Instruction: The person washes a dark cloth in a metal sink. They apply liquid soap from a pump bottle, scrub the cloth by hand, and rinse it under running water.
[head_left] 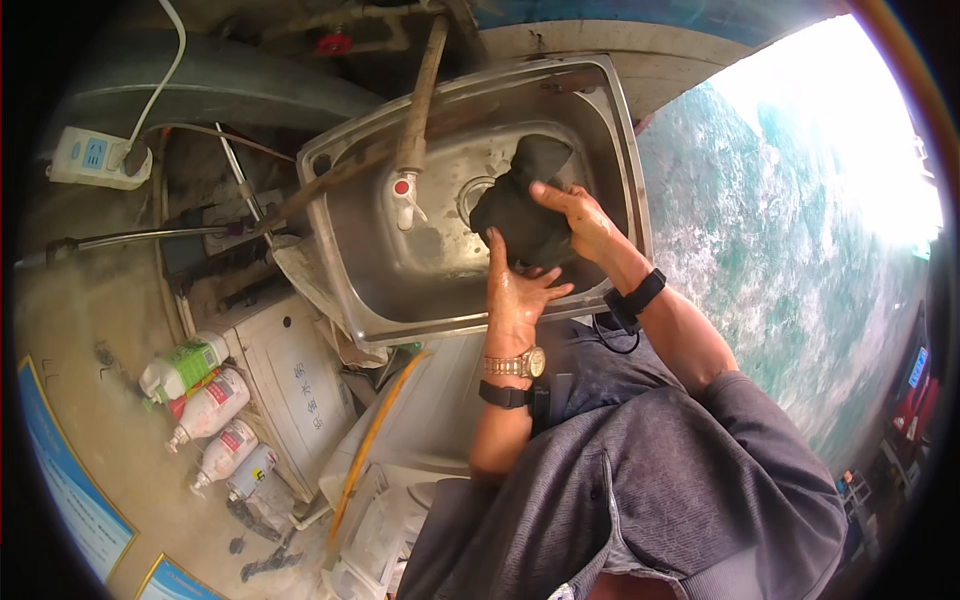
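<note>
A dark, bunched cloth point(530, 205) hangs over the metal sink point(365, 265), partly covering the drain. The thumb of my right hand point(585, 222) presses on the cloth's face, while the fingers curl behind its right edge, partly hidden. Just below the cloth is my left hand point(517, 295), its thumb raised against the lower left edge and its other fingers spread apart. Whether those fingers touch the cloth I cannot tell. Both hands look wet. To the left, a tap point(404, 195) with a red dot reaches over the basin; no water stream shows.
A pipe point(428, 80) runs above the tap. At the left are a power strip point(95, 158) and several bottles point(212, 405) by a white cabinet point(290, 375). An orange hose point(375, 435) hangs below the sink. A green-stained wall point(740, 250) stands at the right.
</note>
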